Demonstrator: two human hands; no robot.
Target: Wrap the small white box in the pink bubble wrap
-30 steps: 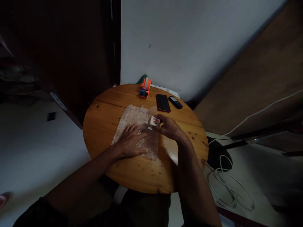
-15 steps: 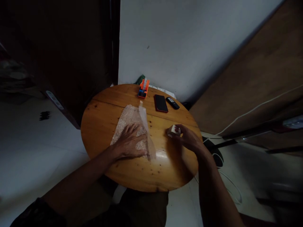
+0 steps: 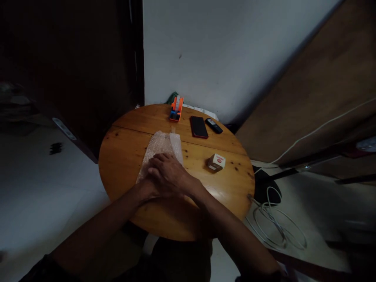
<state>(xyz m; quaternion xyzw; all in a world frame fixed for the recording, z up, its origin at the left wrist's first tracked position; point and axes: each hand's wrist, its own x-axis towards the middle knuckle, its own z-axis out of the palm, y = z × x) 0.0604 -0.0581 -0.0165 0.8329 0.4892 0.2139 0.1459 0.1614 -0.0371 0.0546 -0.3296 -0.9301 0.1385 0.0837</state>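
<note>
A sheet of bubble wrap lies on the round wooden table, its right edge folded over. My right hand rests across my left hand on the near part of the wrap. The right hand's fingers lie over the back of the left, whose own fingers are mostly hidden beneath. To the right of both hands stands a small white and brown box with red print, touched by neither hand.
At the table's back are an orange and blue tape dispenser, a dark phone with a red edge and a small black handset. White cable lies coiled on the floor at right.
My right hand has let go of the small box and moved left onto my left hand. The wrap's right flap now lies flatter.
</note>
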